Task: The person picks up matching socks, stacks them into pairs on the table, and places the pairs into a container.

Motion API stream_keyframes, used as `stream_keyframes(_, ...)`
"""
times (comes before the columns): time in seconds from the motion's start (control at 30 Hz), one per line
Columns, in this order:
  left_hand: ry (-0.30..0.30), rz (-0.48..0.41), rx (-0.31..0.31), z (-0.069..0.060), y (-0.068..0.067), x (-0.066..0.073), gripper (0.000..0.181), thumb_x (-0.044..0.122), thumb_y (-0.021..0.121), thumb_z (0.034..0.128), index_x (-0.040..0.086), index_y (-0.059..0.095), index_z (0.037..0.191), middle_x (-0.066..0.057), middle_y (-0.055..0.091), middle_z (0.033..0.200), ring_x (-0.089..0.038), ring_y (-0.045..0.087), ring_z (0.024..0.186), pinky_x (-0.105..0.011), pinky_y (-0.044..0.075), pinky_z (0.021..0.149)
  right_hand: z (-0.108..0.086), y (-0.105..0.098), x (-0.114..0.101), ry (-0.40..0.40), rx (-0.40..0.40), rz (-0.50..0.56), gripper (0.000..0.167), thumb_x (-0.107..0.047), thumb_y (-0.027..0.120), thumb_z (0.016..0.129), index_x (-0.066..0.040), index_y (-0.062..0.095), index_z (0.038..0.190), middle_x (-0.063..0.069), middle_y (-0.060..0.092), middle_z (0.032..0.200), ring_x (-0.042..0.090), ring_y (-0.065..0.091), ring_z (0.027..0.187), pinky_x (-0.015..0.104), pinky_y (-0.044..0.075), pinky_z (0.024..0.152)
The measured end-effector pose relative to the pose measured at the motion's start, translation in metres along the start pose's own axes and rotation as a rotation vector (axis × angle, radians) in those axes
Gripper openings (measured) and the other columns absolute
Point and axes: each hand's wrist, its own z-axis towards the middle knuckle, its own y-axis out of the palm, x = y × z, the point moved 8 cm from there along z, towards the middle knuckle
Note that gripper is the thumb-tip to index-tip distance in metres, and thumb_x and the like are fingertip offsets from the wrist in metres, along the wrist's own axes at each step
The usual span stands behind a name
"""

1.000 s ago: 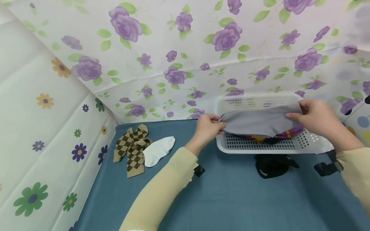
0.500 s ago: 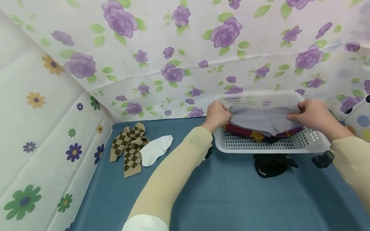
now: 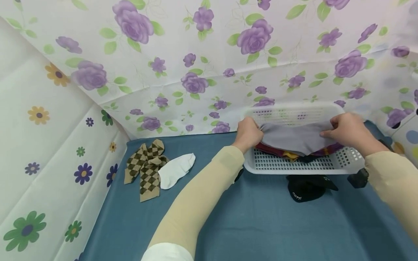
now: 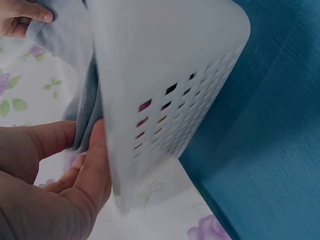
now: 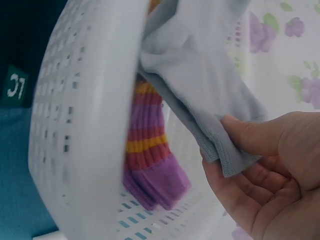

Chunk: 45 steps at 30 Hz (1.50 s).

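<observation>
A pair of grey socks (image 3: 290, 137), laid together, stretches across the white perforated basket (image 3: 294, 171). My left hand (image 3: 248, 134) pinches their left end at the basket's left rim; the left wrist view shows thumb and fingers around the ribbed edge (image 4: 87, 107). At the other end, my right hand (image 3: 349, 131) pinches the two layers between thumb and fingers, plain in the right wrist view. Beneath the grey socks lie striped knit socks (image 5: 150, 155) in purple, red and yellow, partly covered. Other dark cloth under them is mostly hidden.
On the blue cloth (image 3: 261, 224), a black cap (image 3: 305, 190) lies in front of the basket. To the left are brown checked socks (image 3: 150, 168) and a white sock (image 3: 176, 170). A flowered sheet (image 3: 196, 54) hangs behind.
My left hand has moved right and over the basket's left edge with its end of the grey socks, which now lie slacker. My right hand has shifted slightly left, still pinching.
</observation>
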Motion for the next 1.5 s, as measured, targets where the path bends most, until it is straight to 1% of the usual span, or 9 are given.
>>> stream_keyframes(0.13, -0.008, 0.0, 0.007, -0.001, -0.001, -0.002, 0.047, -0.001, 0.052, 0.0838, 0.017, 0.023, 0.053, 0.003, 0.012, 0.054, -0.012, 0.008, 0.047, -0.027, 0.016, 0.038, -0.002, 0.0, 0.002, 0.026, 0.039, 0.011, 0.036, -0.026, 0.071, 0.082, 0.007, 0.065, 0.094, 0.021, 0.064, 0.077, 0.028, 0.056, 0.063, 0.036, 0.045, 0.05)
stream_keyframes(0.23, 0.003, -0.015, 0.028, -0.002, -0.005, -0.002, 0.028, -0.001, 0.054, 0.0846, 0.015, 0.046, 0.062, 0.002, 0.039, 0.058, -0.01, 0.023, 0.042, -0.024, 0.025, 0.039, -0.004, -0.001, 0.006, 0.084, 0.06, 0.01, 0.048, -0.032, 0.067, 0.085, 0.01, 0.061, 0.109, 0.03, 0.061, 0.101, 0.038, 0.06, 0.079, 0.046, 0.051, 0.059)
stream_keyframes(0.3, 0.015, -0.03, 0.033, -0.002, -0.008, -0.002, 0.012, 0.001, 0.055, 0.0858, 0.012, 0.06, 0.083, -0.002, 0.058, 0.078, -0.01, 0.041, 0.044, -0.023, 0.035, 0.042, -0.007, -0.002, 0.007, 0.113, 0.075, 0.005, 0.054, -0.036, 0.064, 0.087, 0.01, 0.058, 0.114, 0.033, 0.058, 0.11, 0.042, 0.059, 0.088, 0.051, 0.051, 0.065)
stream_keyframes(0.37, 0.038, -0.036, 0.045, -0.004, -0.012, -0.002, 0.021, 0.004, 0.058, 0.0868, 0.011, 0.064, 0.105, -0.004, 0.065, 0.103, -0.011, 0.056, 0.056, -0.024, 0.045, 0.049, -0.01, -0.001, 0.005, 0.118, 0.084, 0.002, 0.056, -0.039, 0.062, 0.087, 0.01, 0.057, 0.115, 0.033, 0.057, 0.111, 0.043, 0.059, 0.09, 0.052, 0.051, 0.065)
stream_keyframes(0.53, 0.12, -0.036, 0.063, -0.011, -0.027, -0.001, 0.012, 0.011, 0.062, 0.0873, 0.013, 0.066, 0.098, 0.0, 0.063, 0.097, -0.012, 0.06, 0.079, -0.026, 0.05, 0.064, -0.025, 0.003, -0.016, 0.056, 0.13, 0.037, 0.055, -0.042, 0.062, 0.087, 0.006, 0.059, 0.114, 0.031, 0.061, 0.107, 0.039, 0.064, 0.083, 0.044, 0.053, 0.057)
stream_keyframes(0.8, 0.28, -0.074, 0.106, -0.062, -0.065, 0.007, 0.013, 0.026, 0.062, 0.0897, 0.019, 0.065, 0.1, 0.003, 0.065, 0.101, -0.008, 0.062, 0.092, -0.026, 0.052, 0.077, -0.071, 0.012, -0.076, -0.137, 0.289, 0.092, 0.035, -0.036, 0.064, 0.087, -0.007, 0.066, 0.108, 0.021, 0.068, 0.101, 0.037, 0.066, 0.085, 0.046, 0.053, 0.06)
stream_keyframes(0.97, 0.433, -0.011, 0.237, -0.108, -0.087, 0.004, 0.015, 0.029, 0.063, 0.0895, 0.021, 0.066, 0.102, 0.005, 0.067, 0.102, -0.009, 0.063, 0.095, -0.025, 0.052, 0.08, -0.109, 0.021, -0.118, -0.313, 0.39, 0.099, 0.026, -0.026, 0.07, 0.084, -0.016, 0.067, 0.108, 0.009, 0.07, 0.1, 0.024, 0.068, 0.083, 0.045, 0.053, 0.064)
stream_keyframes(1.2, 0.491, 0.071, 0.409, -0.167, -0.092, -0.035, 0.023, 0.033, 0.063, 0.0893, 0.021, 0.065, 0.109, 0.006, 0.065, 0.108, -0.008, 0.062, 0.101, -0.026, 0.051, 0.083, -0.152, 0.044, -0.145, -0.434, 0.446, 0.136, 0.037, -0.019, 0.074, 0.08, -0.02, 0.065, 0.115, -0.001, 0.066, 0.112, 0.017, 0.061, 0.103, 0.038, 0.051, 0.079)
stream_keyframes(1.5, 0.345, 0.13, 0.387, -0.206, -0.066, -0.107, 0.043, 0.042, 0.057, 0.0916, 0.027, 0.05, 0.132, 0.004, 0.055, 0.131, -0.013, 0.05, 0.124, -0.037, 0.046, 0.098, -0.18, 0.091, -0.145, -0.468, 0.421, 0.142, 0.039, -0.019, 0.077, 0.075, -0.02, 0.066, 0.113, 0.0, 0.064, 0.119, 0.017, 0.058, 0.11, 0.032, 0.047, 0.088)
